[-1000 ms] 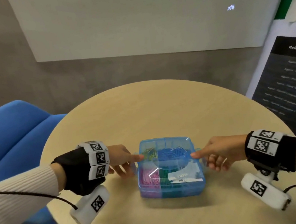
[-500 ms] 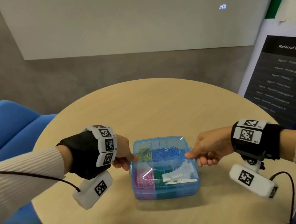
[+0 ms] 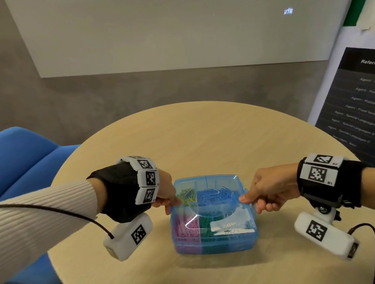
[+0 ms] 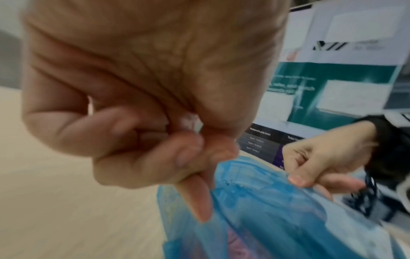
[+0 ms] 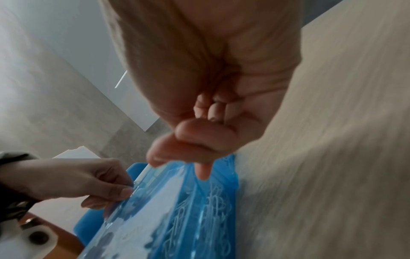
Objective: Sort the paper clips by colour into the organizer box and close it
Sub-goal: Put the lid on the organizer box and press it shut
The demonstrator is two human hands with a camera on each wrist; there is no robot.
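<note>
The clear blue organizer box [image 3: 221, 242] stands on the round table, its see-through lid [image 3: 218, 210] lying over it. Through the lid I see yellow clips [image 3: 187, 196] at back left, blue clips [image 3: 210, 198] at back right, pink clips [image 3: 184, 227] at front left and green clips [image 3: 205, 228] beside them. A white label [image 3: 232, 226] sits on the lid. My left hand [image 3: 170, 201] pinches the lid's left edge [image 4: 221, 194]. My right hand [image 3: 249, 198] pinches its right edge [image 5: 177, 168]. Whether the lid is latched I cannot tell.
The light wooden table [image 3: 206, 144] is bare around the box. A blue chair [image 3: 12, 165] stands close at the left. A dark printed banner [image 3: 366, 110] stands at the right edge. A pale board [image 3: 164, 23] hangs on the far wall.
Both hands went from index fingers pointing at the box's sides to thumb-and-finger pinches on the lid's edges. The box stays in place.
</note>
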